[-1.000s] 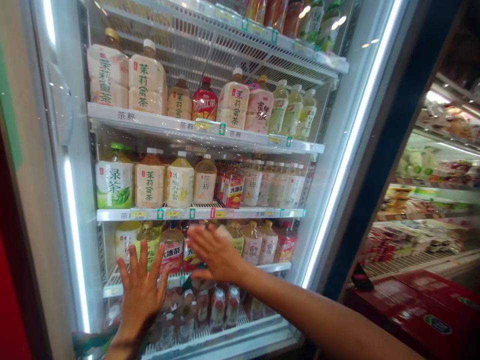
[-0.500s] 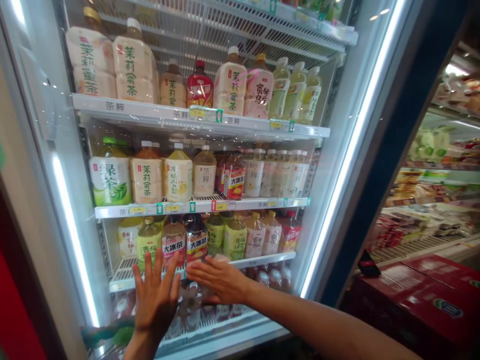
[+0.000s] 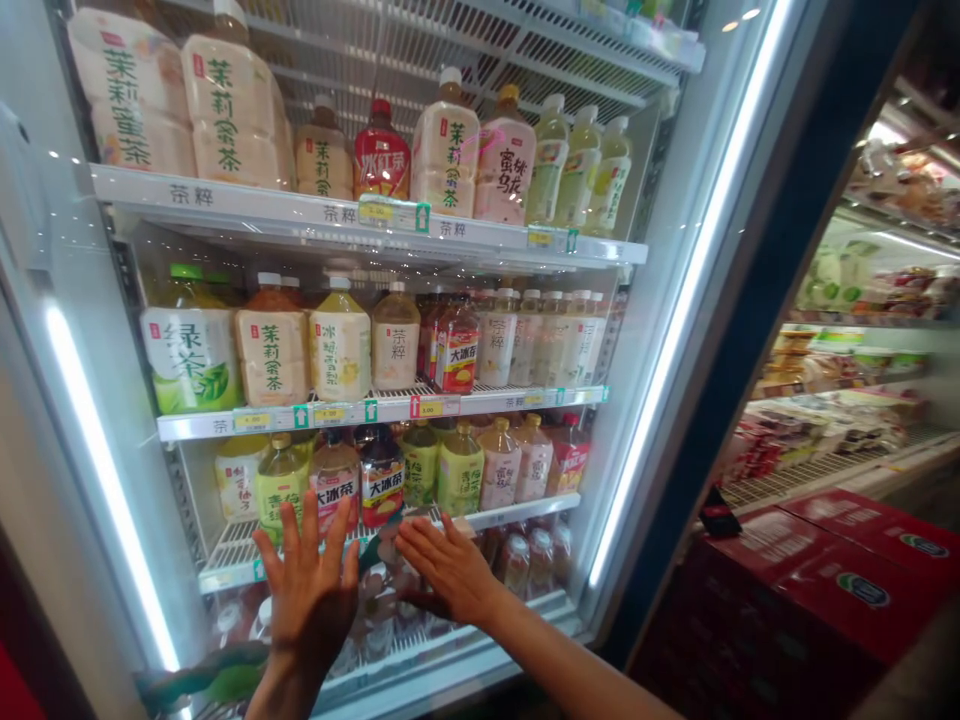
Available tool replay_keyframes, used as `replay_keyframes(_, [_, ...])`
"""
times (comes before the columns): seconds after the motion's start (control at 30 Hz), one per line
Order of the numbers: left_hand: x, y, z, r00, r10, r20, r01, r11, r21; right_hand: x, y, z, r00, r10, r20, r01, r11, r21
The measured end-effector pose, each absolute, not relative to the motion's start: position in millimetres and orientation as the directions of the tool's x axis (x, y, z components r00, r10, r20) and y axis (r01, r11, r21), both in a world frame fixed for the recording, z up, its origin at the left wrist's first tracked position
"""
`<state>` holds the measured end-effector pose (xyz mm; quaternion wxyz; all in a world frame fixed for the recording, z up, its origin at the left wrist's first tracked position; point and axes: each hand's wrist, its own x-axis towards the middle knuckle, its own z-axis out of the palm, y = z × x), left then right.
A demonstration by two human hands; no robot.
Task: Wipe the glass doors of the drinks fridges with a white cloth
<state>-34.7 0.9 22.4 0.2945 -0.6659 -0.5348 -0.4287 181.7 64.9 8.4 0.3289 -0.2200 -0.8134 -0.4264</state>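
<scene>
My left hand [image 3: 311, 575] is raised with its fingers spread, palm away from me, and holds nothing. My right hand [image 3: 450, 570] reaches in from the right, fingers stretched out and also holding nothing. Both are in front of a lit drinks cooler; faint reflections suggest a glass door, and whether my fingers touch it I cannot tell. Behind my left fingertips stand a green-labelled bottle [image 3: 281, 480] and a pink-and-black-labelled tea bottle [image 3: 335, 470]. A dark-capped iced tea bottle [image 3: 382, 480] shows between the hands. My hands partly hide the lower shelves.
A middle shelf [image 3: 405, 405] and an upper shelf [image 3: 285, 205] hold rows of tea bottles. Clear bottles [image 3: 540, 560] stand at the bottom. On the right are red cartons [image 3: 825, 560] and an open chilled display [image 3: 832, 400]. A dark frame [image 3: 720, 330] edges the cooler.
The view has moved slightly closer to the cooler. My right hand has shifted right and its fingers have tilted upward. My left hand stays spread in nearly the same place.
</scene>
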Motion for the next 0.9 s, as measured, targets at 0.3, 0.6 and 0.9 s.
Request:
replay_keyframes(0.3, [-13.0,-9.8,27.7,0.156,0.467,0.870,0.943,-0.331,0.009,189.3,78.6,75.6,-0.338,0.221,0.915,0.871,0.441,0.215])
replay_keyframes(0.6, [-6.6,-3.3,19.8,0.177,0.446,0.878,0.958,-0.283,-0.049,241.2,90.3,100.3,-0.204,0.152,0.967,0.919,0.369,0.136])
replay_keyframes(0.9, [-8.2,6.8,17.4,0.177,0.445,0.878,0.951,-0.308,-0.035,228.2,82.3,52.4,-0.434,0.146,0.889,0.816,0.482,0.320])
